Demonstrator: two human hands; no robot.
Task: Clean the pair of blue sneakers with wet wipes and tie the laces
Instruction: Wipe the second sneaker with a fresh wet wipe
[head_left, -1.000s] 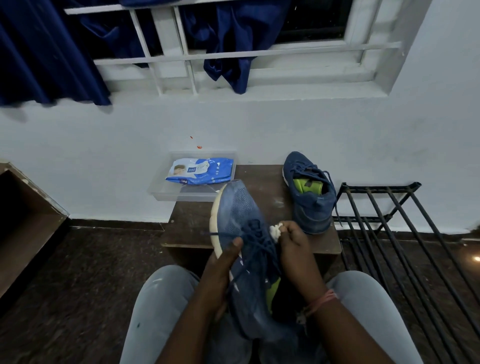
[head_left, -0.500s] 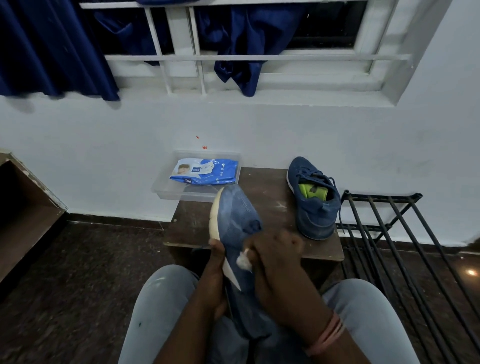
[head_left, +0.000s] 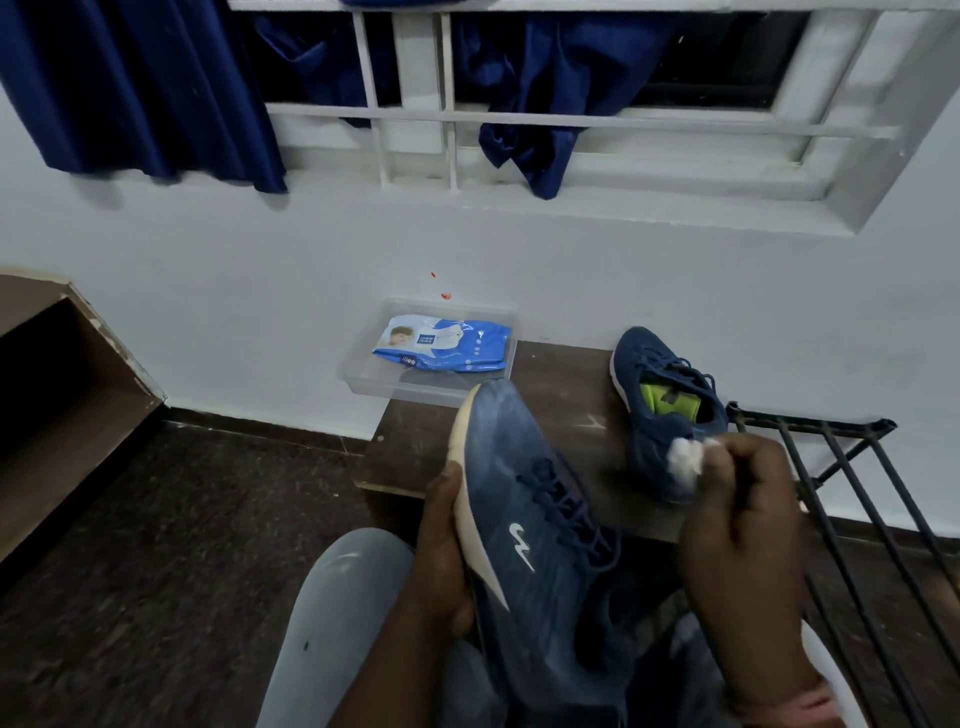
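Note:
A blue sneaker (head_left: 524, 525) with a white logo and pale sole lies tilted over my lap, toe pointing away. My left hand (head_left: 441, 551) grips it along the sole on its left side. My right hand (head_left: 737, 519) is lifted off to the right of the shoe and pinches a crumpled white wet wipe (head_left: 684, 457). The second blue sneaker (head_left: 660, 395), with a green insole showing, stands on the low wooden table (head_left: 561, 395). Its laces lie loose.
A blue pack of wet wipes (head_left: 441, 345) lies in a clear plastic tray (head_left: 363, 382) at the table's far left corner by the wall. A black metal rack (head_left: 852, 499) stands to the right. A wooden shelf (head_left: 57, 395) is at left.
My right hand has lifted the wipe off the held sneaker's side and swung it to the right. The shoe has turned so its logo side faces up.

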